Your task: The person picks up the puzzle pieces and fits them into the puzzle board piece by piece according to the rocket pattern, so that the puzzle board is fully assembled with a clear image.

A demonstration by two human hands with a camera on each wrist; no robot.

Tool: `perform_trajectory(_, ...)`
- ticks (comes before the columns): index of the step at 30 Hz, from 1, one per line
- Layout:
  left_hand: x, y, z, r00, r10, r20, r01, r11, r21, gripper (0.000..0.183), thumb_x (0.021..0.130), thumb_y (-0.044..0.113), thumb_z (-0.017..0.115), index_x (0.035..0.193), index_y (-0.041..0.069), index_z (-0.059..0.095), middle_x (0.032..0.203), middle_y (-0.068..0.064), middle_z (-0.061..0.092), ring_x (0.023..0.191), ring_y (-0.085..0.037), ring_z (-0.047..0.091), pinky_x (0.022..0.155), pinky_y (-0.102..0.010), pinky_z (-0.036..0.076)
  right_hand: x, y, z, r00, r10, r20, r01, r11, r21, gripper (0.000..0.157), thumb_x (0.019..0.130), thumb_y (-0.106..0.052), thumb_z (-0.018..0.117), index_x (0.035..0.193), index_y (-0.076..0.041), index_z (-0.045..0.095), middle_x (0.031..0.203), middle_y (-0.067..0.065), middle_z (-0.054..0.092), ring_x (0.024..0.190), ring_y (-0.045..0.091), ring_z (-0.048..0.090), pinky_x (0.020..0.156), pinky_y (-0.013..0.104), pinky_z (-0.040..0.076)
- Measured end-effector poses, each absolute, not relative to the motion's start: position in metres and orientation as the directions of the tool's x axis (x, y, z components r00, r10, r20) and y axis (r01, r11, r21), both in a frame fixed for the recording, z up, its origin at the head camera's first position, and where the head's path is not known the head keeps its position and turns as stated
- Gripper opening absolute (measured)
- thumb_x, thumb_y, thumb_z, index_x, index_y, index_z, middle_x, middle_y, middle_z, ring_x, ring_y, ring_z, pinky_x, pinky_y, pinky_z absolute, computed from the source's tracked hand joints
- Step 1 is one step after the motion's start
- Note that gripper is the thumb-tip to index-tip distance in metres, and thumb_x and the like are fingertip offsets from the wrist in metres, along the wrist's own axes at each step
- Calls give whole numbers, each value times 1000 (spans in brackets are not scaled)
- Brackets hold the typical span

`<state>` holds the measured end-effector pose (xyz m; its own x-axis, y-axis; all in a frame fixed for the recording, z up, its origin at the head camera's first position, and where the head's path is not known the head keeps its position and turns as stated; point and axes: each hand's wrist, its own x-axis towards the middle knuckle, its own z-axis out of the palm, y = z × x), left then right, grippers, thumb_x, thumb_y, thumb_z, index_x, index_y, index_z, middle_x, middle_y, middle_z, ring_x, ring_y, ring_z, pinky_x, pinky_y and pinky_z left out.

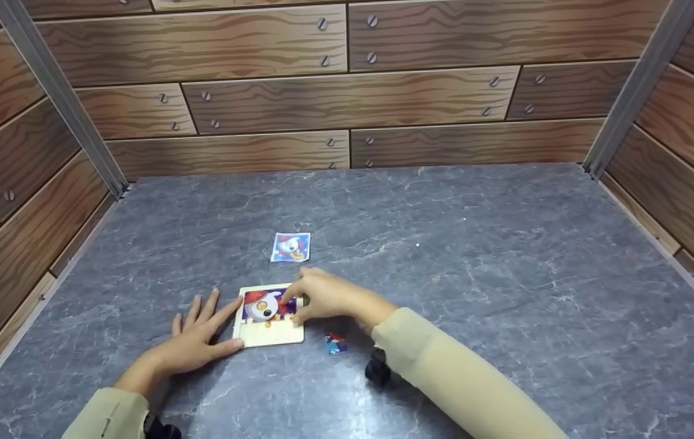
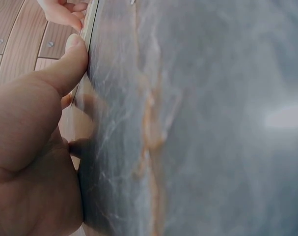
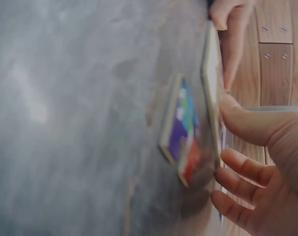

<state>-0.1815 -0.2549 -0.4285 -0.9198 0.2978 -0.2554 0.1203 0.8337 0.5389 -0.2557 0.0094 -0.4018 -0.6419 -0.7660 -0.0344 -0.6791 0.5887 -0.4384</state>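
A pale puzzle board [image 1: 269, 334] lies flat on the table, its upper part filled with picture pieces showing a white and red cartoon face [image 1: 263, 306]; its lower part is bare. My left hand [image 1: 196, 345] rests to the left with fingers spread and straight, index finger and thumb touching the board's left edge. Over the board's right side, my right hand [image 1: 330, 297] bends its thumb and index finger around a purple and red puzzle piece [image 1: 291, 308], partly hidden by the fingers. Colourful loose puzzle pieces [image 3: 183, 128] lie beside the board, under the right wrist.
A small printed picture card [image 1: 291, 247] with a similar cartoon face lies behind the board. Grey marbled tabletop [image 1: 475, 292] surrounds everything, with wood-patterned walls [image 1: 261, 110] at the back and sides. Tiny white specks dot the table at the right.
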Motion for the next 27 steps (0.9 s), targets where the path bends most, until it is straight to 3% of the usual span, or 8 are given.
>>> perform_trajectory(9, -181, -256, -428, -923, 302, -238, 134, 832, 538, 78, 87, 57, 53, 150, 27, 18, 152, -21, -11, 133, -45, -20, 94, -68, -16, -248, 41, -392, -640, -768, -3, -630, 526, -571, 37, 82, -21, 72, 116, -7, 65, 101, 8, 58, 93, 20, 58, 82, 29, 47)
perform_trajectory(17, -180, -255, -429, -924, 297, -243, 127, 833, 538, 79, 87, 57, 53, 150, 27, 19, 152, -21, -11, 134, -45, -19, 94, -69, -16, -236, 64, -388, -640, -768, -3, -618, 517, -592, 39, 82, -20, 72, 118, -7, 64, 104, 9, 58, 97, 24, 59, 84, 29, 47)
perform_trajectory(27, -180, -254, -429, -925, 300, -234, 134, 833, 537, 79, 87, 57, 53, 150, 25, 19, 152, -21, -10, 133, -45, -19, 94, -69, -16, -222, 83, -390, -660, -751, -13, -622, 556, -551, 37, 81, -24, 72, 114, -9, 65, 108, 3, 60, 97, 19, 57, 85, 33, 46)
